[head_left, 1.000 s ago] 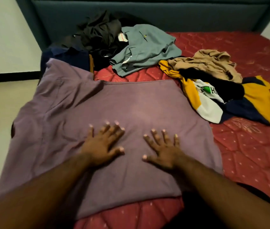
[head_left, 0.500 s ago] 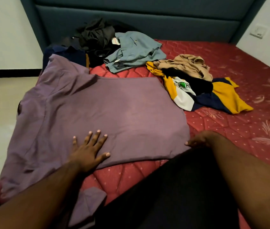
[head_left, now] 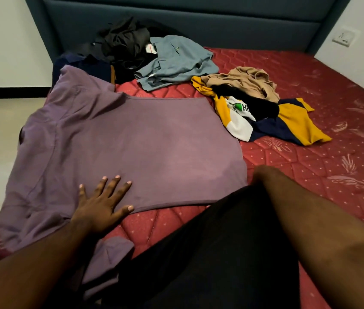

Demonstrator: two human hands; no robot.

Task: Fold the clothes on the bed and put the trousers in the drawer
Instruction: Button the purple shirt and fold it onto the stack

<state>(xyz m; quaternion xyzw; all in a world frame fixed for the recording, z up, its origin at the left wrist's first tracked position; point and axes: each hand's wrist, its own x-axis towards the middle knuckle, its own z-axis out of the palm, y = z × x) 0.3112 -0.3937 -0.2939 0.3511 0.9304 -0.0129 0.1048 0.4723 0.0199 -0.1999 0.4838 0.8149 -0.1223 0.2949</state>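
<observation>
Purple shirt (head_left: pixel 132 139) lies flat on quilted mattress (head_left: pixel 310 166)

Purple shirt (head_left: pixel 132 148) spread flat on red mattress (head_left: pixel 310 175), left part hanging over bed edge. Left hand (head_left: pixel 103 204) lies flat, fingers spread, on shirt's near hem. Right hand (head_left: pixel 263 175) at shirt's right corner — fingers hidden. Beyond: grey-blue shirt (head_left: pixel 176 61), black heap (head_left: pixel 125 41), tan garment (head_left: pixel 245 81), yellow-navy jersey (head_left: pixel 288 123) — all unfolded.

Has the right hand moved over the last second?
Yes. The right hand was flat on the middle of the purple shirt beside the left hand; it has slid to the shirt's right corner, its fingers now hidden.
</observation>
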